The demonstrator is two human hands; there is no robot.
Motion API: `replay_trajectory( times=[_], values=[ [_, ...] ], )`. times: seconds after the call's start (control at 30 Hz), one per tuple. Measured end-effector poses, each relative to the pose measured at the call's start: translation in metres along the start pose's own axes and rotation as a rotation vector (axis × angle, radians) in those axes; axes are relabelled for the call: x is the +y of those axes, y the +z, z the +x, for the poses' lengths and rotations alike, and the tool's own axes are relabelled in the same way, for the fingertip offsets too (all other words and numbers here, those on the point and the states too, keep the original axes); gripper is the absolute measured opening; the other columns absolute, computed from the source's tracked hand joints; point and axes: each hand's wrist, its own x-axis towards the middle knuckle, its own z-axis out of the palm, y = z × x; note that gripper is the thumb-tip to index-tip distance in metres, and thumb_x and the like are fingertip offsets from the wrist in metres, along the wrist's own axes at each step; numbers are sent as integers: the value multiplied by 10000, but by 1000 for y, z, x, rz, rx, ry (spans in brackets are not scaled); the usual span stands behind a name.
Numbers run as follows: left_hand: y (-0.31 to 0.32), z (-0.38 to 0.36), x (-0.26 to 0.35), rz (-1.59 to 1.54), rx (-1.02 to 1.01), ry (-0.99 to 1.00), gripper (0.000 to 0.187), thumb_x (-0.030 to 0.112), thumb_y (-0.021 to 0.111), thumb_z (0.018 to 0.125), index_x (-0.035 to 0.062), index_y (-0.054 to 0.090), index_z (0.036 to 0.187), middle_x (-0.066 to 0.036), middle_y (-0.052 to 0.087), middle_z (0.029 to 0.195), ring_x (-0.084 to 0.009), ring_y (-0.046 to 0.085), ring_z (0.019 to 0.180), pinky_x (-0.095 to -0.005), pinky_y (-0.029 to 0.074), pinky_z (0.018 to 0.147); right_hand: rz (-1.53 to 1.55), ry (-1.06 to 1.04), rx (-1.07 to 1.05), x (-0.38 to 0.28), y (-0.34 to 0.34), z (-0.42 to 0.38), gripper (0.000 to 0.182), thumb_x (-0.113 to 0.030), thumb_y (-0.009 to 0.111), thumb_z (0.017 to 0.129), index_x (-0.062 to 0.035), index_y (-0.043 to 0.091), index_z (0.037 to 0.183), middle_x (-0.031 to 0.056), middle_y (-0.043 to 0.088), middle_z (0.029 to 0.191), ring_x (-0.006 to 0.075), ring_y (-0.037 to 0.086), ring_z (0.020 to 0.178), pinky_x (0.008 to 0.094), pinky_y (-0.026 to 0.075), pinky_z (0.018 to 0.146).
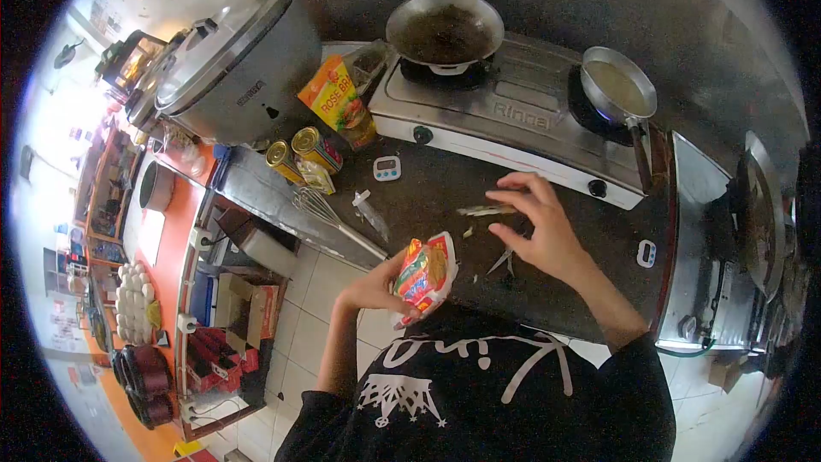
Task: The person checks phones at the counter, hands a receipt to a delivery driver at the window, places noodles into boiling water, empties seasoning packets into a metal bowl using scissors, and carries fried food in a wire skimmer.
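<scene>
My left hand (376, 287) is wrapped round a red, yellow and green plastic packet (424, 272), whose upper end shows a brownish patch. To its right, my right hand (547, 231) hovers over the dark counter with thumb and fingers apart, nothing between them. Just left of those fingertips is a thin pale strip (484, 210), and small pale scraps lie below it. A pair of scissors (501, 262) lies under my right hand, partly hidden. Left of the packet are a whisk (338, 221) and a clear plastic piece (370, 216).
A two-burner gas stove (522, 111) carries a wok (445, 30) and a saucepan (617, 84) over a blue flame. A large rice cooker (248, 68), a yellow pouch (339, 103), tins (316, 151) and a white timer (386, 168) stand at left. Another timer (646, 253) lies at right.
</scene>
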Motion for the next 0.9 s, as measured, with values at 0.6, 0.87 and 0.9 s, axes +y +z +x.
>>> replay_trajectory(
  times=[0.6,0.87,0.9],
  values=[
    [45,111,111,893,263,360,921,417,786,573,-2,367,1278,-249,522,1098,-413,534,1017,-431,458,844,-185,157,-123,21,-33,0,321,-8,564,752,-18,573,1072,134,412,1221,333,594,942,404,499,814],
    [51,251,194,1218,170,600,986,496,780,534,15,369,1290,-216,534,1078,-394,550,981,-439,459,841,-421,77,102,86,-135,38,587,95,608,659,-73,477,1206,204,322,1260,398,504,1059,414,441,909],
    [52,273,207,1228,157,627,986,496,780,534,15,369,1290,-216,534,1078,-394,550,981,-439,459,841,-414,86,87,97,-152,47,584,85,614,657,-87,490,1201,206,324,1260,398,494,1071,412,439,911]
  ],
)
